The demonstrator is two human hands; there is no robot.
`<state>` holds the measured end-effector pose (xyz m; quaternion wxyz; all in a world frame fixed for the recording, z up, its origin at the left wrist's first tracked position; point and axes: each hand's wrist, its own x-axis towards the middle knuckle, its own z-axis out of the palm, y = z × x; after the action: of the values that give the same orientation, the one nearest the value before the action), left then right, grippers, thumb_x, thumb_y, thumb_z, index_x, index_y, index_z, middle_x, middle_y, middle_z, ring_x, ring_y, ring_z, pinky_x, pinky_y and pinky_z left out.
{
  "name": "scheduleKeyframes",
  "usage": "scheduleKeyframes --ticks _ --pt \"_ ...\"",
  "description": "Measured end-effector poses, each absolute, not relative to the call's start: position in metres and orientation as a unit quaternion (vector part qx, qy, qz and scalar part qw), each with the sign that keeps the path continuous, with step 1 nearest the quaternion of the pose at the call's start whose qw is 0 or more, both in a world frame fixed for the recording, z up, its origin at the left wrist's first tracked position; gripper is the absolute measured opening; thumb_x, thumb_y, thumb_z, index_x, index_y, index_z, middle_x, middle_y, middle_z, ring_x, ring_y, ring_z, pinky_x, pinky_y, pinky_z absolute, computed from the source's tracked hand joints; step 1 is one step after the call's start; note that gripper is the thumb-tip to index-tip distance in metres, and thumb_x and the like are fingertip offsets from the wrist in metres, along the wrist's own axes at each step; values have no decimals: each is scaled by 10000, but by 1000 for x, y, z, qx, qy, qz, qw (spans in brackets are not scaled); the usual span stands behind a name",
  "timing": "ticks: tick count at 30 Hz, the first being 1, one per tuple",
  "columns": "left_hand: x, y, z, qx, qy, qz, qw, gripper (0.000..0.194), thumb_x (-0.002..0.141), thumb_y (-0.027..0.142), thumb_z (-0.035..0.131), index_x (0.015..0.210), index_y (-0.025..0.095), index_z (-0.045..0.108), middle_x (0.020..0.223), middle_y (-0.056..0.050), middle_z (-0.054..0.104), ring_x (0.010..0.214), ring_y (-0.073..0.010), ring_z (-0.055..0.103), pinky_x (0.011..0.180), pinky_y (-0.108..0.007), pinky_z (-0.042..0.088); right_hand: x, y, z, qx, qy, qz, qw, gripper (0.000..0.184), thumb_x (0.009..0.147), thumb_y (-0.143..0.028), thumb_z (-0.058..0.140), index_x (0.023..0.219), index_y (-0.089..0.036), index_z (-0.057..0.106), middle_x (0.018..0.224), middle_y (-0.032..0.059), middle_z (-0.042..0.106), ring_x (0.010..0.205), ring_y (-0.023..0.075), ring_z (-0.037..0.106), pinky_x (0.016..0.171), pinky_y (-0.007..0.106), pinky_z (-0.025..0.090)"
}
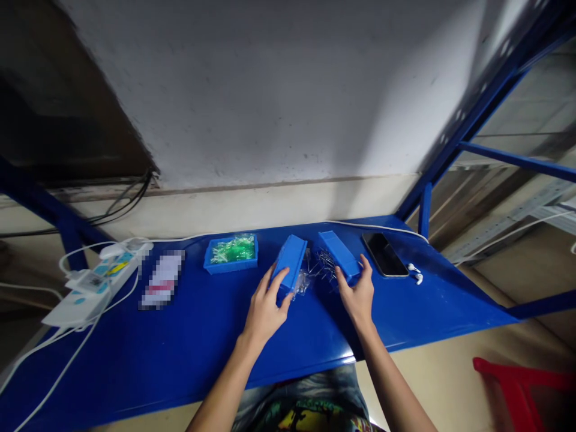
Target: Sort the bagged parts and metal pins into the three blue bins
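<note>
The person's left hand (265, 306) is clamped on the left bin (290, 259), thumb on one side and fingers over the other. The right hand (359, 295) grips the near end of the right bin (341, 253) between thumb and fingers. Both blue bins are tilted, side by side and apart, toward the back edge of the table (180, 360), right of its middle. Thin metal pieces (326, 262) show at the right bin's left side; clear packets (302, 282) lie beside the left bin, their contents too small to tell.

Left of the hands, near the back edge, a third bin (231, 267) stands upright, filled with green and clear pieces (234, 249). Right of them lie a phone (386, 255) and, just beside it, white earbuds (418, 278), toward the right end. Near the left end are a blurred-out item (162, 279) and a power strip (96, 288).
</note>
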<state>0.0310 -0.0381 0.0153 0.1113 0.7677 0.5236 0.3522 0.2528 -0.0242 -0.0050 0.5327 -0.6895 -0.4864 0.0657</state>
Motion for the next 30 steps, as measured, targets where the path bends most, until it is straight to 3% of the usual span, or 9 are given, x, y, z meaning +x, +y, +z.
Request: scheduleKeyframes --ticks 2,5,14,21,30 --pt "27 -38 18 778 520 336 108 495 843 238 527 1317 301 400 1409 -50 376 1269 -227 411 1024 -359 409 254 -26 -7 -711 -460 115 519 805 729 -524 614 1357 -118 314 923 98 641 763 220 619 674 336 499" --pt "21 -34 24 778 523 334 98 460 848 240 519 1294 301 426 1412 -52 365 1264 -231 418 1017 -364 415 259 -26 -9 -709 -467 129 512 737 697 -546 632 1269 -134 418 810 57 642 670 194 601 616 299 487" --pt "8 -11 37 781 504 353 104 435 831 244 550 1254 285 458 1349 -59 443 1239 -225 445 1015 -368 410 277 -12 -12 -642 -585 113 482 649 713 -504 632 1227 -159 438 1021 106 617 851 241 606 730 353 494" --pt "6 4 45 746 511 417 90 430 819 247 565 1236 254 462 1266 -75 506 1221 -241 452 1010 -402 399 299 15 -21 -593 -635 92 486 628 721 -466 634 1251 -188 446 1183 117 557 1057 271 548 921 432 429" --pt "4 20 46 714 512 458 131 445 804 270 587 1228 250 451 1243 -75 528 1153 -237 507 979 -425 411 314 86 -15 -536 -674 181 475 586 742 -327 604 1278 -193 406 1189 96 558 1027 245 571 903 404 447"
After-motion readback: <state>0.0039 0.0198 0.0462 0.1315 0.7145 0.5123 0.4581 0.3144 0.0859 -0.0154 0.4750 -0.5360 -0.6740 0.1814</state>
